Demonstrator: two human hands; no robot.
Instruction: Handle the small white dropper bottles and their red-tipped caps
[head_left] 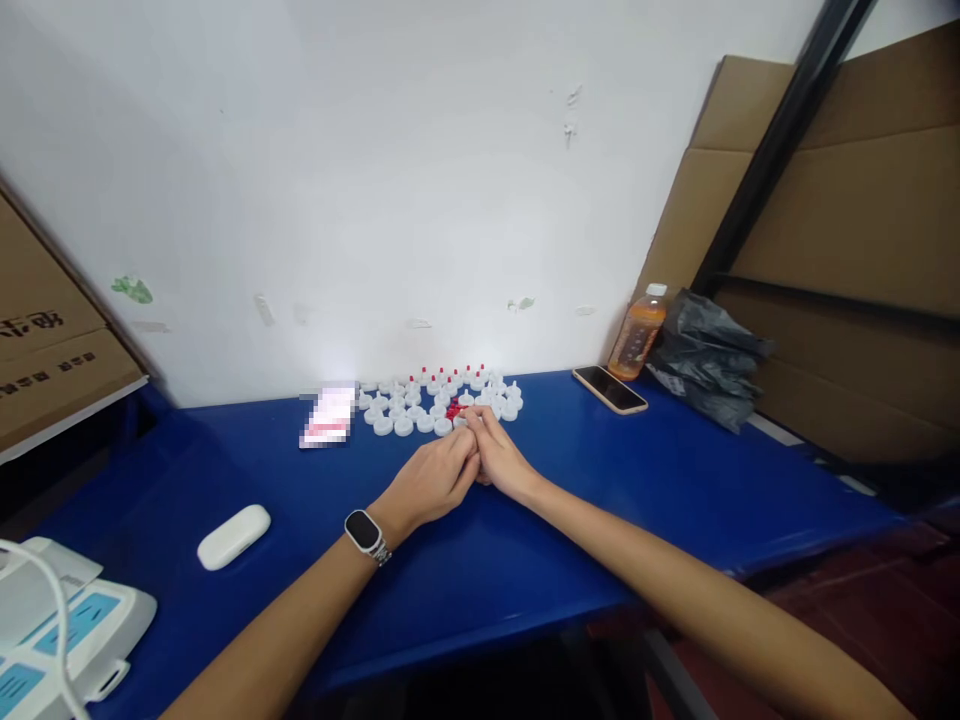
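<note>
My left hand [435, 475], with a watch [364, 532] on its wrist, is closed with its knuckles up. My right hand [501, 458] meets it, its fingers bent and lying against the left fingers. Whatever they may hold between them is hidden. Just beyond both hands stand many white nozzle caps [403, 425] in loose rows. Several at the back carry small red tips [433, 379]. Loose red tips [454, 408] lie in a small heap among the caps, partly covered by my right fingertips.
On the blue table [480, 580] lie a white case [234, 537], a blurred pink-and-white item [328, 415] and a phone [610, 388]. A power strip [82, 630] sits at left. An orange drink bottle [637, 335] and dark plastic bag [705, 350] stand at right, near cardboard [855, 220].
</note>
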